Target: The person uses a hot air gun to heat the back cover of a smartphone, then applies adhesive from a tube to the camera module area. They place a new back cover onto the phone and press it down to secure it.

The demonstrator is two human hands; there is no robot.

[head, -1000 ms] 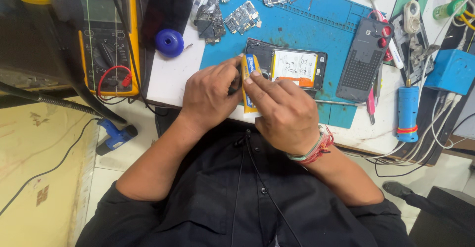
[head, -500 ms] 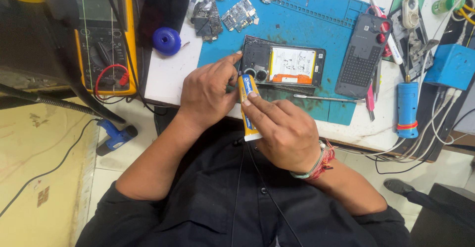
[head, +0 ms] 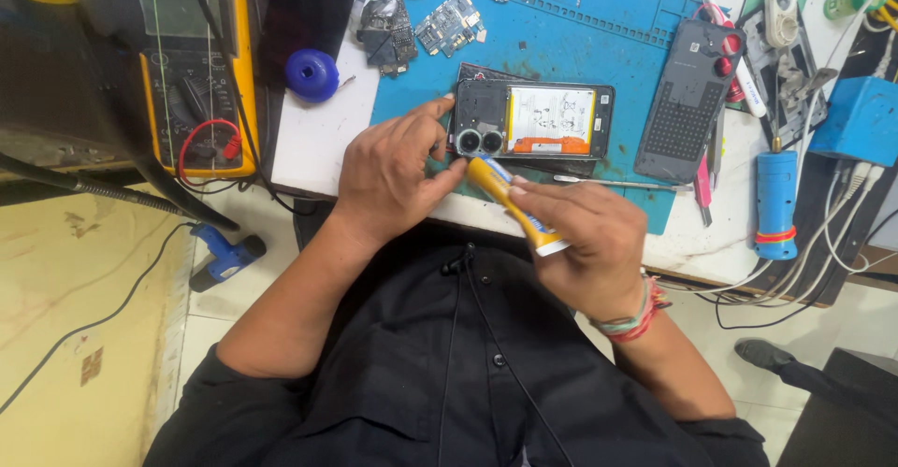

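Note:
An opened phone [head: 533, 119] lies face down on the blue work mat [head: 580, 46], its battery and two camera lenses showing. My right hand [head: 580, 243] grips a small yellow tube [head: 510, 201] of glue, held slanted with its top end toward the phone's camera corner. My left hand [head: 393, 172] pinches the tube's top end with thumb and fingers, right beside the lenses. A thin metal tool [head: 617, 184] lies on the mat just below the phone.
The phone's dark back cover [head: 687, 102] lies right of it. Circuit boards [head: 449, 20] sit at the mat's top. A yellow multimeter [head: 192, 65] and blue round cap [head: 311, 74] are left. A blue cylinder tool [head: 774, 203] and blue box [head: 865, 121] stand right.
Both hands have drawn back from over the phone toward my body, uncovering its camera end. The yellow tube now tilts flatter, and my left fingers have closed on its top end.

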